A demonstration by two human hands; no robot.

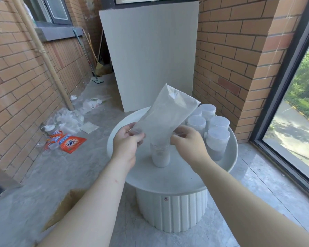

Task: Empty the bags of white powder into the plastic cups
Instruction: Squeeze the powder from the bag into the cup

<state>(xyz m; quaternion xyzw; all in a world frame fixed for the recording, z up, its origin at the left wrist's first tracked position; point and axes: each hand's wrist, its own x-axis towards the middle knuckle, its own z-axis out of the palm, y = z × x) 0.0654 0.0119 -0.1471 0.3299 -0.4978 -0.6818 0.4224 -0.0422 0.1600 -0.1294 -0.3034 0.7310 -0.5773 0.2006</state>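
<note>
In the head view, slightly above the middle of the frame, a translucent plastic bag (165,113) dusted with white powder is held upside down. Its mouth points into an open plastic cup (160,157), and its closed end tilts toward the upper right. The left hand (126,140) pinches the bag's lower left edge between thumb and curled fingers. The right hand (187,142) has its fingers curled on the lower right edge, just above the cup's rim. The cup stands upright near the middle of a round white table (168,180) and is partly filled with white powder. At the table's right side, a cluster of lidded cups (218,138) stand close together, also holding powder. On the floor at centre left lie an orange OMO pouch (72,143) and a heap of crumpled clear bags (70,120). A cardboard box (64,209) shows at the lower left, and a broom (98,65) leans in the far corner.
</note>
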